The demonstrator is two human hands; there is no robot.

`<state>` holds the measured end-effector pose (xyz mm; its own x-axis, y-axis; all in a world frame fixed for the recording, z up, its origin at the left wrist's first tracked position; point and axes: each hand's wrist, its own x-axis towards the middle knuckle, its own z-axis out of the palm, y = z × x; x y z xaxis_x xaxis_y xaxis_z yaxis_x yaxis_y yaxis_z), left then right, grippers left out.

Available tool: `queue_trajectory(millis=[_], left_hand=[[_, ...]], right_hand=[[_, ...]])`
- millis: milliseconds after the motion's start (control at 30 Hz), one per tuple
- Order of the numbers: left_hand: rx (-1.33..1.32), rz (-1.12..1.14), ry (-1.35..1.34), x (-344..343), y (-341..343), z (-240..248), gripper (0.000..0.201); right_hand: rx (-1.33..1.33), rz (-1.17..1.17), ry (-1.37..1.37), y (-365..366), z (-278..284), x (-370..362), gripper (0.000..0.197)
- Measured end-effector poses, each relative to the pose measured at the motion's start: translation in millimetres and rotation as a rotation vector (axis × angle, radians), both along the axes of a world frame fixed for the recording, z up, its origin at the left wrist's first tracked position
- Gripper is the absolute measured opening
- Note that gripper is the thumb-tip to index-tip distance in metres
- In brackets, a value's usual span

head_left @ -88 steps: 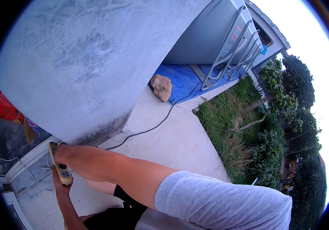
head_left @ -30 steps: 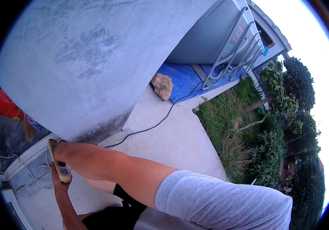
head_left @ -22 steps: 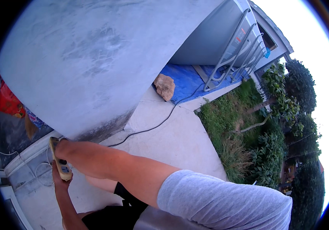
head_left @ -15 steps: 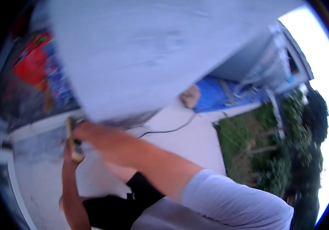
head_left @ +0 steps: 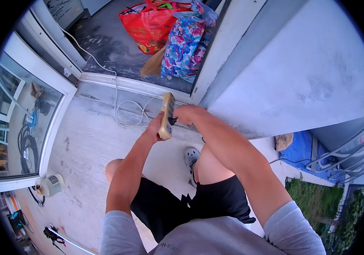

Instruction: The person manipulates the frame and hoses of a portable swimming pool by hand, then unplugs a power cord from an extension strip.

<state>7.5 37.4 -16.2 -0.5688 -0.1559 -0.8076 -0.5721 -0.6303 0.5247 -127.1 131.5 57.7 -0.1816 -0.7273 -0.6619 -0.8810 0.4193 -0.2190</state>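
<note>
My left hand is wrapped round a long yellowed power strip, held up off the floor with its socket face toward the right. A black plug sits against that face, pinched in the fingers of my right hand. I cannot tell how far the plug sits in a socket. From the strip's upper end a white cord loops over the pale floor and runs across the door sill into the room.
An open glass door stands at left, with a white jug by its lower corner. Beyond the sill are a red bag and a floral bag. A grey-white wall rises at right, near a stone on blue sheeting.
My view has swung left toward the doorway, so the bags and glass door now show more fully. The power strip stays in my left hand, with my right hand beside it.
</note>
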Motion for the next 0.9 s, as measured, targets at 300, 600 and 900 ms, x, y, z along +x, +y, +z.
queue_trajectory(millis=[300,600,900], left_hand=[[-0.016,-0.027,-0.01,0.8,-1.2,5.3,0.056],[-0.031,-0.065,-0.029,2.4,-1.4,8.4,0.056],[-0.01,-0.038,-0.022,3.1,-2.7,-0.7,0.054]], right_hand=[[0.037,-0.056,-0.063,-1.9,-11.8,-4.4,0.016],[0.099,-0.098,-0.113,-6.0,-9.4,-5.1,0.021],[0.103,-0.154,-0.161,-6.2,-13.0,-5.3,0.027]])
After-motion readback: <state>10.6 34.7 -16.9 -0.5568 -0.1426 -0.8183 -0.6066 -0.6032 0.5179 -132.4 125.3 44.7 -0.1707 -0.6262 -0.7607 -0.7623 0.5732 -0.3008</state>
